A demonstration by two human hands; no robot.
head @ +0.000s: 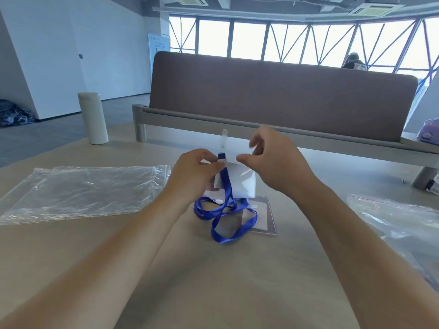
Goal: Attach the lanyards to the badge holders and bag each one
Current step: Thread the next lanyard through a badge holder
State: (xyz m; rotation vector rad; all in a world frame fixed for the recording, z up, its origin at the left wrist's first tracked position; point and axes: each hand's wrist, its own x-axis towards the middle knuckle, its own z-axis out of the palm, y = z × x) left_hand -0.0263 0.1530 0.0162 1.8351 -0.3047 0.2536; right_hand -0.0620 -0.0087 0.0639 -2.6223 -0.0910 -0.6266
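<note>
A clear badge holder (244, 179) with a white card inside is held upright just above the table. My left hand (194, 172) pinches its top left edge together with the blue lanyard's end (221, 156). A clear plastic strap (224, 138) sticks up from the holder's top. My right hand (273, 160) hovers at the top right corner, fingers apart, thumb near the holder's edge. The blue lanyard (225, 217) hangs down and loops on the table. A second badge holder (263, 217) lies flat under the loops.
A clear zip bag (78, 191) lies flat at the left, another clear bag (399, 222) at the right edge. A pale tumbler (93, 118) stands at the back left. A brown divider panel (280, 96) borders the wooden table (213, 281) behind.
</note>
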